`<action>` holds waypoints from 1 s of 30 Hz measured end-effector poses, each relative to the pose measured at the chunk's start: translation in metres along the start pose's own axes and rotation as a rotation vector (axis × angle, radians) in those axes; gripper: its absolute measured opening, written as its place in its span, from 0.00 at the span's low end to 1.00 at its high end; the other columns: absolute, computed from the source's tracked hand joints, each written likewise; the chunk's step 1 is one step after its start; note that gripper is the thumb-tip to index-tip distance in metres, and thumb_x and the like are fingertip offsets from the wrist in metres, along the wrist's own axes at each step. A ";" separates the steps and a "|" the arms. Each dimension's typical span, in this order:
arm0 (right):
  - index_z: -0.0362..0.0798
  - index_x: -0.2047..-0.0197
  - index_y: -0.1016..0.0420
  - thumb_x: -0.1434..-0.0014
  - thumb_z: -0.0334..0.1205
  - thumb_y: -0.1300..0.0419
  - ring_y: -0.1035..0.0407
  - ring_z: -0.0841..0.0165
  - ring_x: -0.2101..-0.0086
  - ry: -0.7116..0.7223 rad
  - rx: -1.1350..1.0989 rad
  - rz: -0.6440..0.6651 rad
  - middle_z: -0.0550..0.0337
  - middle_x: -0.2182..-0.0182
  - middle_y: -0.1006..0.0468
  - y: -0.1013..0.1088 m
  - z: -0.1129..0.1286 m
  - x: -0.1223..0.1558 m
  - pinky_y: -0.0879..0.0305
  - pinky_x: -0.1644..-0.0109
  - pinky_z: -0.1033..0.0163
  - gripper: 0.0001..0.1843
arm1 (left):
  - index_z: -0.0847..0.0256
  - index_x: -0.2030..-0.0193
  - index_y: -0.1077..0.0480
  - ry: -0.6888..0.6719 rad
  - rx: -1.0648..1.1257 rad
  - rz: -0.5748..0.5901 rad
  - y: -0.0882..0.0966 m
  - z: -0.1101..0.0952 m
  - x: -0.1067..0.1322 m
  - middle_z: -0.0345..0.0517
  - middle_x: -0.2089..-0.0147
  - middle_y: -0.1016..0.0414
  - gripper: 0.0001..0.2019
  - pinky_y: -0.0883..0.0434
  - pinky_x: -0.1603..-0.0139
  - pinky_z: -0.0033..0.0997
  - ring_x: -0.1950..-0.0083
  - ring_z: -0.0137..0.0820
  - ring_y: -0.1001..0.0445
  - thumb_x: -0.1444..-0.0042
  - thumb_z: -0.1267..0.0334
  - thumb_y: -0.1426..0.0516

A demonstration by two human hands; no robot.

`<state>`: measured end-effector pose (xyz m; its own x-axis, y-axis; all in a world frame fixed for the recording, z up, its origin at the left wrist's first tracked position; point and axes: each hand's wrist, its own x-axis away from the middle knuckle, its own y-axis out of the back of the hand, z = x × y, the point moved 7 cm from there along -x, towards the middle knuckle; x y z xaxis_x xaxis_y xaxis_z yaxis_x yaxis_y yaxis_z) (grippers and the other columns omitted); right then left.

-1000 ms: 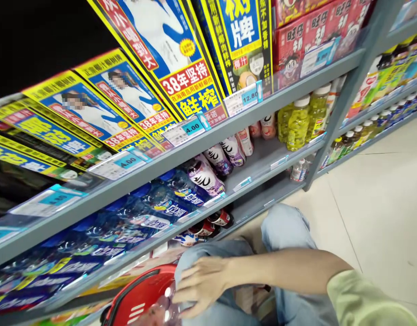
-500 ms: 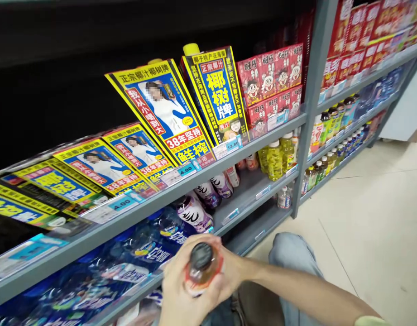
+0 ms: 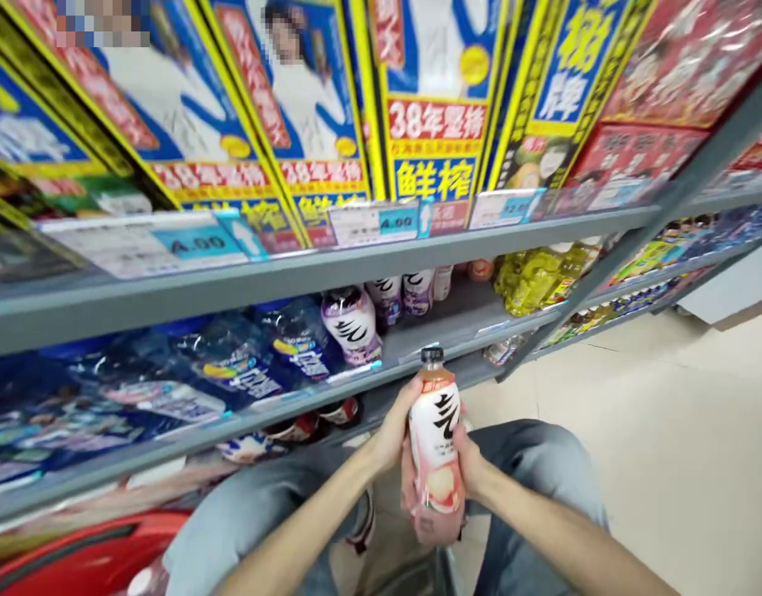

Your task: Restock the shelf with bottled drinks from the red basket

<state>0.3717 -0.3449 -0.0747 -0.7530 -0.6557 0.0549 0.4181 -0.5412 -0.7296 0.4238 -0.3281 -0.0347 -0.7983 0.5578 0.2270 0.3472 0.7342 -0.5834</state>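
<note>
A drink bottle (image 3: 436, 463) with a black cap, a white and pink label and a peach picture is held between my two hands, above my bent knees. My left hand (image 3: 394, 430) wraps its left side, and my right hand (image 3: 471, 459) grips its right side. The label faces up toward me, with the cap pointing to the shelf. Just beyond the cap runs the lower shelf, where similar bottles with purple and white labels (image 3: 351, 327) stand. Some fingers are hidden behind the bottle.
Blue-labelled bottles (image 3: 232, 356) fill the shelf at left, and yellow drink bottles (image 3: 533, 277) stand farther right. Above are yellow and blue cartons (image 3: 436, 108) behind price tags (image 3: 381, 222). A red basket (image 3: 95, 542) sits at lower left. Pale floor tiles (image 3: 672, 430) lie at right.
The view has tilted down and moved nearer the shelf. The bottle, earlier seen cap-on, now shows its label, and both hands have shifted to its sides.
</note>
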 end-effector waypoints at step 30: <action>0.43 0.62 0.25 0.49 0.90 0.61 0.23 0.57 0.70 -0.159 -0.010 -0.207 0.49 0.74 0.22 0.012 -0.012 -0.015 0.24 0.67 0.53 0.55 | 0.66 0.62 0.20 -0.156 -0.104 -0.165 0.037 -0.043 0.013 0.53 0.56 0.17 0.17 0.26 0.52 0.34 0.57 0.38 0.20 0.46 0.51 0.37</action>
<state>0.3818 -0.3351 -0.0922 -0.7323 -0.6066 0.3094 0.2581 -0.6678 -0.6981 0.4471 -0.2768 -0.0201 -0.9119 0.3667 0.1844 0.2485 0.8508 -0.4630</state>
